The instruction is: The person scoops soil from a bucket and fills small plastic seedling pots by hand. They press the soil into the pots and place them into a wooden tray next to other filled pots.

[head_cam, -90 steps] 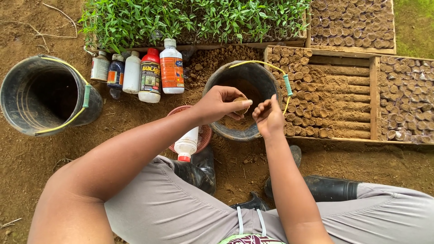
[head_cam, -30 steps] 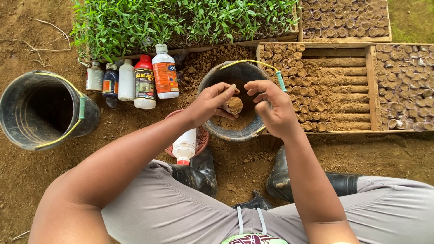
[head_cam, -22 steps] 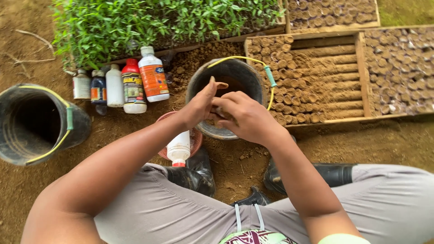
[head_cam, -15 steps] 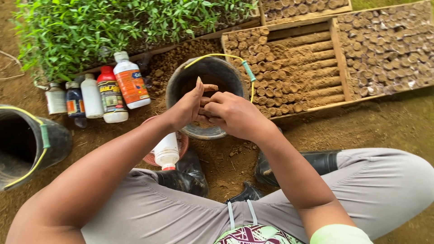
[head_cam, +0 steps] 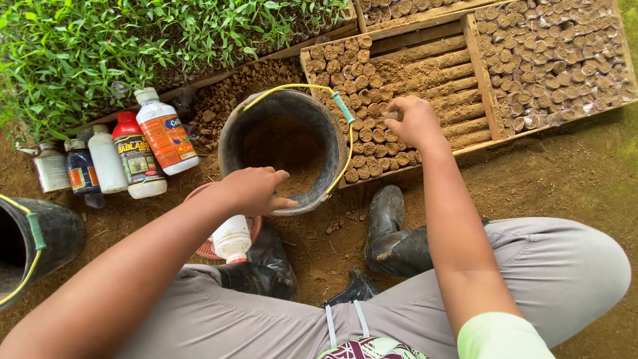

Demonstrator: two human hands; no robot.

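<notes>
1. One small soil pot is pinched, it seems, in the right hand at the tray's filled left rows.
2. Crumbly and light, it is best gripped around its sides.
3. The left hand, loosely curled and empty, rests over the bucket's near rim.

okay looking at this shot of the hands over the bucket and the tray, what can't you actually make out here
Head view:
- What the right hand pinches at the tray: its fingers cover it.
- Left hand's palm: turned down over the bucket.
- Second bucket: cut off by the left edge.
</notes>
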